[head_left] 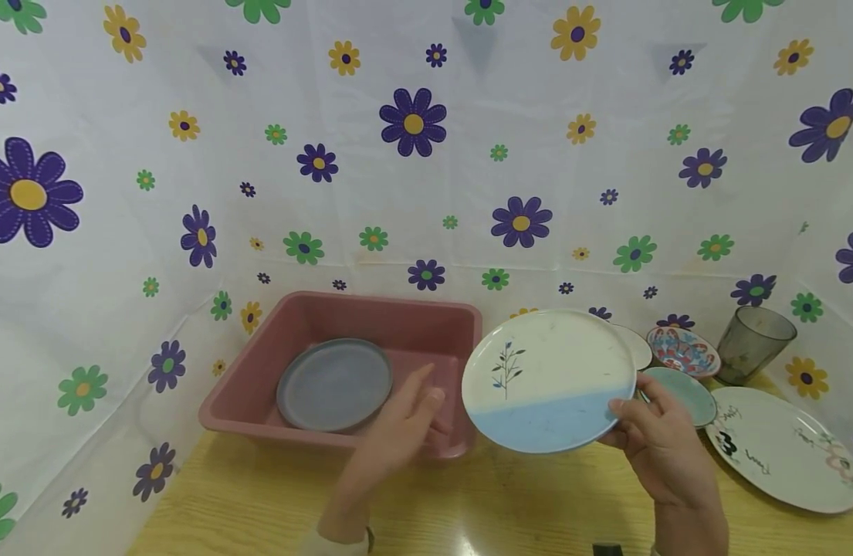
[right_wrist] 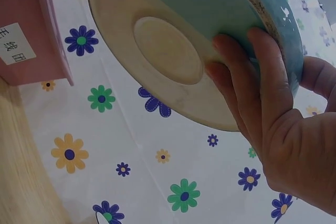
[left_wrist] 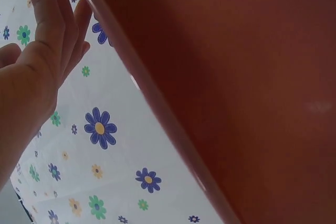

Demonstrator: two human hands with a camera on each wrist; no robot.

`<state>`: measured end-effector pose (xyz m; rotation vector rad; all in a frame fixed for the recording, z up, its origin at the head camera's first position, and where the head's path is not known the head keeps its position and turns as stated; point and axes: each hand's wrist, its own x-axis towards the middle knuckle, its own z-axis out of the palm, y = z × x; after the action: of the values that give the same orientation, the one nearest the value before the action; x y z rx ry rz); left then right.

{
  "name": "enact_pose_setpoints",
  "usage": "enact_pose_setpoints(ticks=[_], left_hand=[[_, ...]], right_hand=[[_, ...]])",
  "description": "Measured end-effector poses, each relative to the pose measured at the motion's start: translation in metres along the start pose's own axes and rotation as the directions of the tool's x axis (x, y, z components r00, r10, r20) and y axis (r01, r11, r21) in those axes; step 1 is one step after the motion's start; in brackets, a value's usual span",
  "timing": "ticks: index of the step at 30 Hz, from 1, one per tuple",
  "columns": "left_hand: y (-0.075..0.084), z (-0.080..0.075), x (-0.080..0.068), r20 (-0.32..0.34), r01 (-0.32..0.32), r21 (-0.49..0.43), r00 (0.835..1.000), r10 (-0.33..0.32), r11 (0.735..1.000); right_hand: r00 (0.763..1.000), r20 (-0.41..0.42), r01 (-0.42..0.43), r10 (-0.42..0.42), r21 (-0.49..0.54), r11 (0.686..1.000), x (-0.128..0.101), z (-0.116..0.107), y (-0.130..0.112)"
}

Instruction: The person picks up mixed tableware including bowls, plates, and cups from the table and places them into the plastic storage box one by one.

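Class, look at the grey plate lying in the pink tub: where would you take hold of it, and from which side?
Probably at the near rim of the grey plate, coming from above: it lies tilted against the wall of the pink tub, which blocks sideways reach. The left hand hovers closest, fingers straight.

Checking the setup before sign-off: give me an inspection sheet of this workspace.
Surface: wooden table, partly bare.
Job's things: white-and-blue plate, held tilted above the table; pink tub with a grey plate in it.
Clutter: at right a teal dish, patterned bowl, big white plate, grey cup.
Hands: right hand grips the plate's rim; left hand open by the tub's front wall.
Cables: nothing seen.
Surroundings: flowered sheet behind and at both sides.
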<state>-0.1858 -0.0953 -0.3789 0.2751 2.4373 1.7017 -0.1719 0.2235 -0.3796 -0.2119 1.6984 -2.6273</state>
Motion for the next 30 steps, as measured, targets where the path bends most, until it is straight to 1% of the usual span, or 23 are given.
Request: enact_pose_setpoints(ticks=[5, 8, 11, 15, 21, 23, 25, 27, 30], left_hand=[[0.0, 0.008, 0.001, 0.04, -0.025, -0.064, 0.999, 0.028, 0.998], [0.001, 0.012, 0.001, 0.053, -0.013, -0.084, 0.998, 0.017, 0.996], [0.001, 0.014, 0.001, 0.056, -0.001, -0.129, 0.998, 0.008, 0.992], [0.0, 0.018, 0.003, 0.065, 0.01, -0.203, 0.998, 0.004, 0.979], [-0.001, 0.028, 0.007, 0.082, 0.007, -0.316, 0.996, 0.02, 0.949], [0.0, 0.03, 0.007, 0.085, 0.005, -0.355, 0.996, 0.027, 0.935], [-0.001, 0.031, 0.007, 0.09, 0.017, -0.404, 0.996, 0.021, 0.914], [-0.002, 0.032, 0.007, 0.1, 0.033, -0.472, 0.995, 0.017, 0.881], [-0.005, 0.034, 0.008, 0.119, 0.069, -0.574, 0.993, 0.0, 0.816]], right_hand=[[0.999, -0.019, -0.027, 0.027, -0.025, 0.999, 0.002, 0.004, 0.001], [0.999, -0.03, -0.033, 0.032, -0.043, 0.999, 0.002, 0.006, 0.001], [0.999, -0.031, -0.027, 0.026, -0.042, 0.999, 0.002, 0.006, 0.001], [0.999, -0.033, -0.023, 0.021, -0.034, 0.999, 0.001, 0.006, 0.001], [1.0, -0.007, -0.016, 0.016, -0.03, 0.999, 0.001, 0.008, 0.001], [1.0, 0.007, -0.007, 0.007, -0.021, 1.0, 0.002, 0.008, 0.002], [1.0, 0.012, 0.003, -0.003, -0.017, 1.0, 0.002, 0.009, 0.002], [1.0, 0.014, 0.01, -0.01, -0.015, 1.0, 0.002, 0.009, 0.003], [1.0, 0.014, 0.007, -0.006, -0.011, 1.0, 0.001, 0.009, 0.003]])
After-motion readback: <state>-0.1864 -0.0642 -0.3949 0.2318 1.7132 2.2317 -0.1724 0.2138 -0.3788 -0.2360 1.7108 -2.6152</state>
